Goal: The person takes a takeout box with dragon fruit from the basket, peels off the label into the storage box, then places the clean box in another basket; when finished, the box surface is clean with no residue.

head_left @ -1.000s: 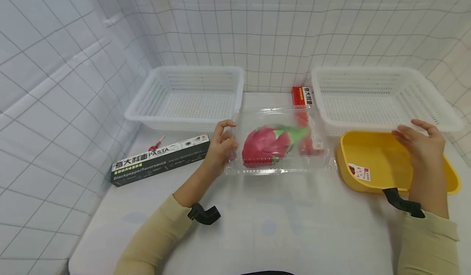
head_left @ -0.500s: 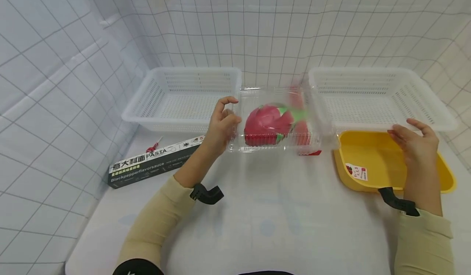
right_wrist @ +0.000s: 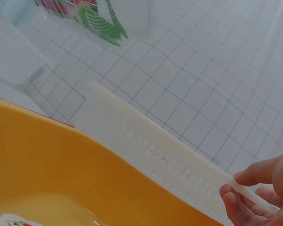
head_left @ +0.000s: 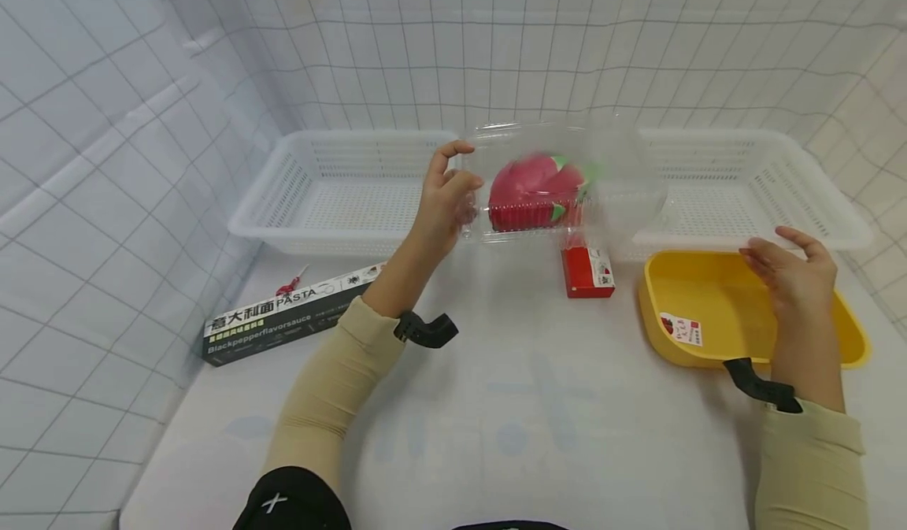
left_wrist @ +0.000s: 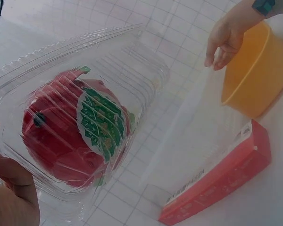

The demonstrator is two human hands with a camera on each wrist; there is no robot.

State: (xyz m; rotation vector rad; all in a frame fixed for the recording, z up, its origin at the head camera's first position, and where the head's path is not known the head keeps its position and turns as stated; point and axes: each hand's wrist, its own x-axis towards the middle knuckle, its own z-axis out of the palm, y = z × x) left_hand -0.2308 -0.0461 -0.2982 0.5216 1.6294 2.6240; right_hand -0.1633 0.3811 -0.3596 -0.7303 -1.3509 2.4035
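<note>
My left hand (head_left: 442, 199) grips the left edge of a clear plastic clamshell box (head_left: 609, 215), raised above the table towards the back. Inside the box is a pink dragon fruit (head_left: 531, 183) with green tips; the left wrist view shows a green label (left_wrist: 104, 122) on it. Loosely bent and holding nothing, my right hand (head_left: 797, 282) is over the yellow tub (head_left: 659, 325). In the right wrist view its thumb and fingers overlap the rim of the white basket (right_wrist: 193, 150) behind the tub.
Two white mesh baskets stand at the back, left (head_left: 319, 235) and right (head_left: 815, 231). A red pasta box (head_left: 588, 274) sits partly under the clamshell in view. At left lie a black pasta box (head_left: 283, 321) and a small red item (head_left: 289, 286).
My left hand has raised the clamshell with the dragon fruit towards the back and slightly right, uncovering the near end of the red box. My right hand has stayed over the tub.
</note>
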